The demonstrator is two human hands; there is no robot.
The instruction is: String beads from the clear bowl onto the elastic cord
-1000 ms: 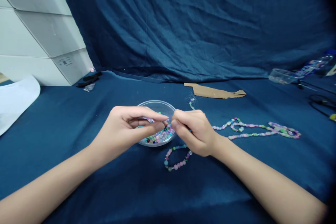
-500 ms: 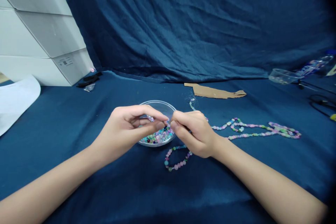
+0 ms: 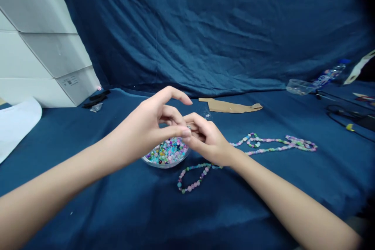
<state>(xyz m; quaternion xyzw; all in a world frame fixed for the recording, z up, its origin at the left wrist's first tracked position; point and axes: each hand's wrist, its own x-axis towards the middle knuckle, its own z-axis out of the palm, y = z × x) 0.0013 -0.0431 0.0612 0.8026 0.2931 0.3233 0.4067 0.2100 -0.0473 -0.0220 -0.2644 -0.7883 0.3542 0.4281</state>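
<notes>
Both hands meet over the right rim of a clear round bowl (image 3: 166, 164) filled with small coloured beads (image 3: 168, 151). My left hand (image 3: 158, 119) has its index finger raised and apart, while its thumb tip touches my right fingers. My right hand (image 3: 209, 140) is curled, with thumb and fingers pinched on something small, perhaps a bead, mostly hidden. A string of pastel beads (image 3: 275, 148) runs rightward from behind my right hand. In front of that hand lies a curved loop of beads (image 3: 191, 186) on the blue cloth.
Torn brown cardboard (image 3: 231, 106) lies behind the hands. White boxes (image 3: 43, 54) stand at the left, near black items (image 3: 98, 97) and a white sheet (image 3: 19, 125). To the right are a clear container (image 3: 299, 86), a bottle (image 3: 329, 76) and black cables (image 3: 345, 115).
My left index finger has lifted away from its thumb, and the thumb now touches my right hand. My right fingers have loosened slightly. The whole view has shifted a little.
</notes>
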